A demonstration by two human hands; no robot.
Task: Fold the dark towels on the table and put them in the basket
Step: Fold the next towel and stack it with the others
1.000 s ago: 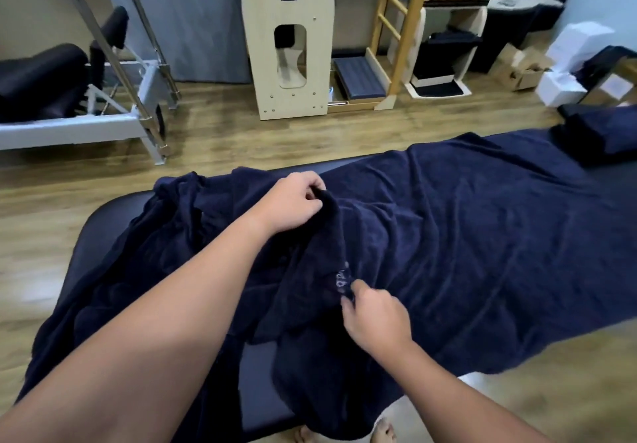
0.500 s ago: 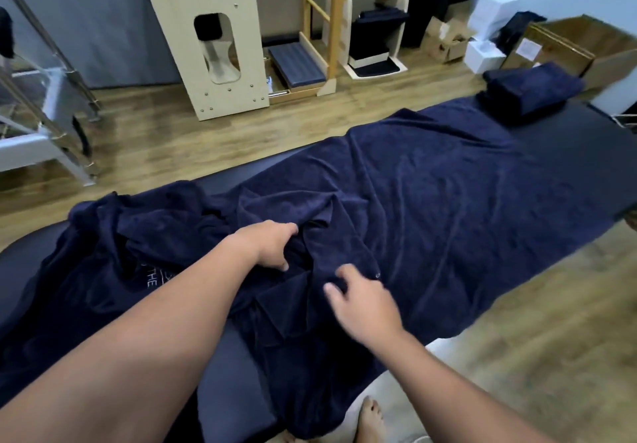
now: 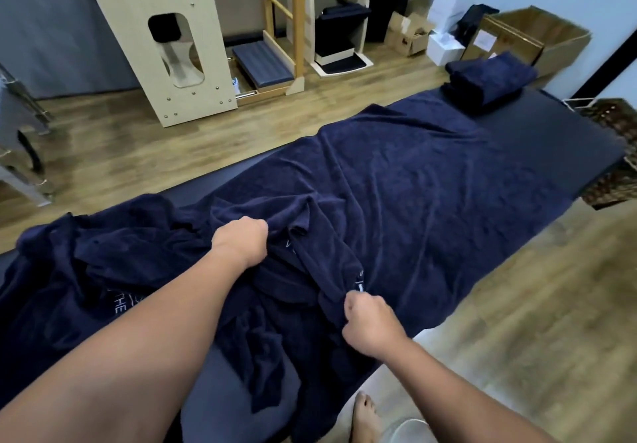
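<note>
the left hand grips a bunch of the crumpled dark towel at the near left end of the desk, the right hand seems to pinch its near edge, and its long axis runs between them, with the basket beyond the far right corner.

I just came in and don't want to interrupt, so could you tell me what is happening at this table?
A person is sorting dark towels on the table. The left hand grips a bunched towel, and the right hand pinches its edge near the front. A larger towel lies spread flat, and a folded stack sits at the far end. The basket stands beyond.
</note>
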